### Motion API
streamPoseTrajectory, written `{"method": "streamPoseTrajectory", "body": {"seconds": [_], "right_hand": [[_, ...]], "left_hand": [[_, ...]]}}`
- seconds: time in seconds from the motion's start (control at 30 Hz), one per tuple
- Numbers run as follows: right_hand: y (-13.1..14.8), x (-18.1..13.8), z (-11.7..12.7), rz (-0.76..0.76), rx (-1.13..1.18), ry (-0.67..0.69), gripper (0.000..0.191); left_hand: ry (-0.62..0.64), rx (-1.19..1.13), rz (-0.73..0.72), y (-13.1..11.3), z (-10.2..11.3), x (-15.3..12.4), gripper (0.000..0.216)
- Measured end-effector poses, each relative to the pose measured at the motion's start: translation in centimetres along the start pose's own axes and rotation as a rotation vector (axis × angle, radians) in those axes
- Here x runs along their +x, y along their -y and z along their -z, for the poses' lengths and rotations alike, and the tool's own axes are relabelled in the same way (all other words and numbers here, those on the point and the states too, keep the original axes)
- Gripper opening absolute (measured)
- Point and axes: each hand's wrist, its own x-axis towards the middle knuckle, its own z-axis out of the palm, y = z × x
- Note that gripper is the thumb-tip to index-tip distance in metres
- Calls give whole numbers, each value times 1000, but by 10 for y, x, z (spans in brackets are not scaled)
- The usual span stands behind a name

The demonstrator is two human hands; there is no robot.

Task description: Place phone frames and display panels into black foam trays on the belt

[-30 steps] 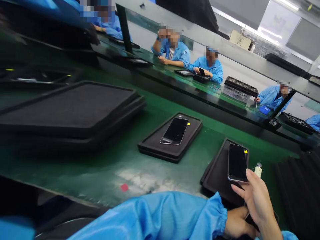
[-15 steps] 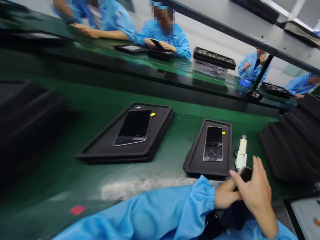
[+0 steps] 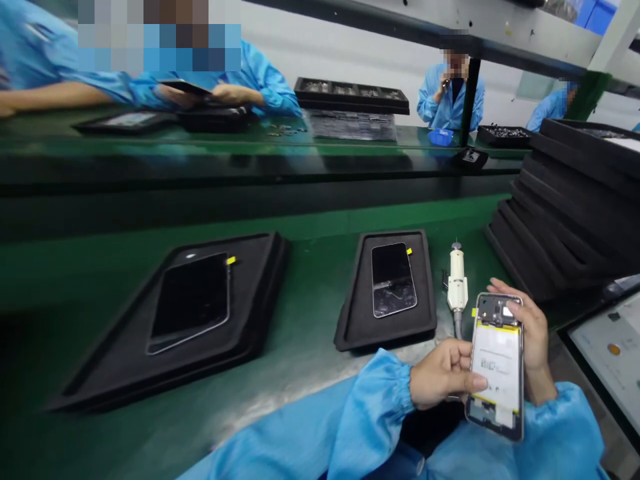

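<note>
An opened phone (image 3: 497, 363) is held between my two hands, its inner side facing up with a white battery and yellow strips showing. My left hand (image 3: 445, 377) grips its left edge, thumb over the battery. Around the upper right edge, my right hand (image 3: 533, 333) is closed, with a fingertip on the dark part at the top. Just beyond the phone lies a white electric screwdriver (image 3: 457, 280). To the left of it, a phone screen (image 3: 393, 280) with a yellow tab rests on a black foam tray (image 3: 350, 327).
Farther left, another black tray (image 3: 110, 373) carries a second phone screen (image 3: 193, 303). Black trays (image 3: 565, 213) are stacked at the right. Across a raised ledge, co-workers in blue sit near a parts tray (image 3: 350, 97) and a blue bin (image 3: 441, 137).
The phone has turned so its inside with the battery faces me. My right hand has gone from spread above it to gripping its edge. The view has swung right.
</note>
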Motion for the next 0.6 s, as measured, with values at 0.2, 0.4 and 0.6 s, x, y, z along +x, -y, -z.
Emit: {"method": "streamPoseTrajectory", "body": {"seconds": [0.2, 0.4, 0.6], "right_hand": [[15, -13, 5, 119, -722, -89, 76], [-2, -26, -14, 397, -1152, -97, 49], [101, -24, 126, 573, -1330, -485, 50]], "left_hand": [[-120, 100, -29, 1, -9, 4, 54], [-115, 402, -71, 2, -15, -2, 45], [8, 527, -46, -4, -3, -1, 56]]}}
